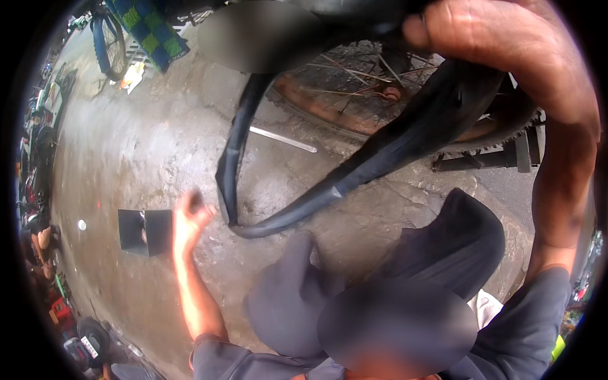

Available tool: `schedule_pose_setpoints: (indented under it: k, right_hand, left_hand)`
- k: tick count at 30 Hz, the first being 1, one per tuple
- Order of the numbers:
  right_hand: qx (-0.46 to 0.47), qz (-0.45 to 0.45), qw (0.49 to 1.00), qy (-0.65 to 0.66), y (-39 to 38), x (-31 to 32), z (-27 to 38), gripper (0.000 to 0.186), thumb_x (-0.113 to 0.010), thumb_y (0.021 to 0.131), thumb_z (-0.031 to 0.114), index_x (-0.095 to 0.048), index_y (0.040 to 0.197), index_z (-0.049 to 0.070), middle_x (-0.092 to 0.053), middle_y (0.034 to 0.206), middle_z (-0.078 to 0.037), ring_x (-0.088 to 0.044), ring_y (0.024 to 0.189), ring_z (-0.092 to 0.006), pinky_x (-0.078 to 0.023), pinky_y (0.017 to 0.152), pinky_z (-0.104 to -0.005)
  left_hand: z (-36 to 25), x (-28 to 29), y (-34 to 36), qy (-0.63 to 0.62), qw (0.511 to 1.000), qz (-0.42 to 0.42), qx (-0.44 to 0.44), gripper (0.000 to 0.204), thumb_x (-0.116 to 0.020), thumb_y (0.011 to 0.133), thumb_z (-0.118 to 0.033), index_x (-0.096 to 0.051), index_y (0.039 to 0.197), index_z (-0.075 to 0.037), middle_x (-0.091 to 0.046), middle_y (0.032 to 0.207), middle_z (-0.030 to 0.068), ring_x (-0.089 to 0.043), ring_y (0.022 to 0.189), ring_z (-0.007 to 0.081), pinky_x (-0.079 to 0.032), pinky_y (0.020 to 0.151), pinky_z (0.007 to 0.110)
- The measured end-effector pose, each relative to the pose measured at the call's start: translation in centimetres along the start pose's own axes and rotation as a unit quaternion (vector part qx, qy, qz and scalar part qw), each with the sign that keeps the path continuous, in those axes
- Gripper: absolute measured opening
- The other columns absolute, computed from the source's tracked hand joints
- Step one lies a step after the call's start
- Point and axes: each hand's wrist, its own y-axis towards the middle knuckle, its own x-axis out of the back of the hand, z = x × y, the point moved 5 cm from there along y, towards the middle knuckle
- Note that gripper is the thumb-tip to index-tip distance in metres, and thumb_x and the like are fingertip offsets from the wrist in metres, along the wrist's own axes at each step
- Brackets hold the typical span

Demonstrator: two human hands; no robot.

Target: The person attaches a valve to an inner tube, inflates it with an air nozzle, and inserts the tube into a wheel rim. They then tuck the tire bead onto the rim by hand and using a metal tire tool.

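My right hand (465, 31) is raised at the top of the view, its fingers curled around a black rubber inner tube (354, 177). The tube hangs down from it in a long loop whose bottom reaches just above the concrete floor. My left hand (189, 220) is held out low at the left, palm open and empty, a little left of the loop's lower end and apart from it. Behind the tube stands a bicycle wheel (354, 95) with a rusty rim, thin spokes and a knobbly tyre. My knees in dark trousers (456, 244) fill the lower middle.
A flat metal bar (282, 139) lies on the stained concrete floor (126, 158). A small black box (145, 231) sits left of my left hand. A black metal stand (500, 155) is by the wheel. A blue bicycle wheel (107, 44) and chequered cloth (149, 28) are top left; clutter lines the left rim.
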Motion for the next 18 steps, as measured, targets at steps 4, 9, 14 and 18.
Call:
schedule_pose_setpoints:
  k: [4,9,14,18]
  right_hand:
    - [-0.009,-0.025,0.999,-0.045,-1.9,3.5,1.8,0.033,-0.064,0.084,0.019,-0.063,0.109,-0.002,-0.066,0.092,-0.011,-0.063,0.086,-0.0199,-0.049,0.077,-0.0350]
    - [-0.015,-0.071,0.994,-0.085,-4.2,7.6,3.8,0.033,-0.064,0.083,0.018,-0.064,0.109,-0.002,-0.065,0.092,-0.009,-0.061,0.085,-0.0177,-0.049,0.076,-0.0331]
    - [-0.020,-0.134,0.987,-0.087,-7.4,10.9,2.9,0.033,-0.064,0.081,0.016,-0.064,0.109,-0.002,-0.065,0.091,-0.007,-0.060,0.084,-0.0154,-0.048,0.075,-0.0313]
    - [-0.019,-0.215,0.975,-0.053,-9.5,12.6,1.3,0.033,-0.063,0.080,0.015,-0.064,0.108,-0.002,-0.064,0.091,-0.005,-0.059,0.083,-0.0136,-0.048,0.074,-0.0298]
  left_hand:
    - [-23.9,7.9,-0.1,-0.197,0.865,-0.079,-0.455,0.090,-0.080,0.081,-0.047,-0.047,0.143,0.011,-0.057,0.140,0.0249,-0.051,0.136,0.0358,-0.035,0.117,0.051]
    - [-42.3,4.7,-4.2,-0.228,0.727,0.238,-0.603,0.076,-0.080,0.081,-0.027,-0.048,0.143,0.003,-0.061,0.133,0.0198,-0.059,0.125,0.0266,-0.044,0.107,0.038]
    - [-49.1,1.5,-7.9,-0.247,0.737,0.518,-0.358,0.073,-0.086,0.072,-0.008,-0.055,0.137,0.002,-0.066,0.123,0.0138,-0.060,0.117,0.0225,-0.044,0.103,0.033]
    - [-51.6,3.7,-10.3,-0.192,0.835,0.225,-0.465,0.054,-0.085,0.078,-0.012,-0.064,0.124,0.004,-0.073,0.110,0.0141,-0.068,0.103,0.0246,-0.052,0.094,0.037]
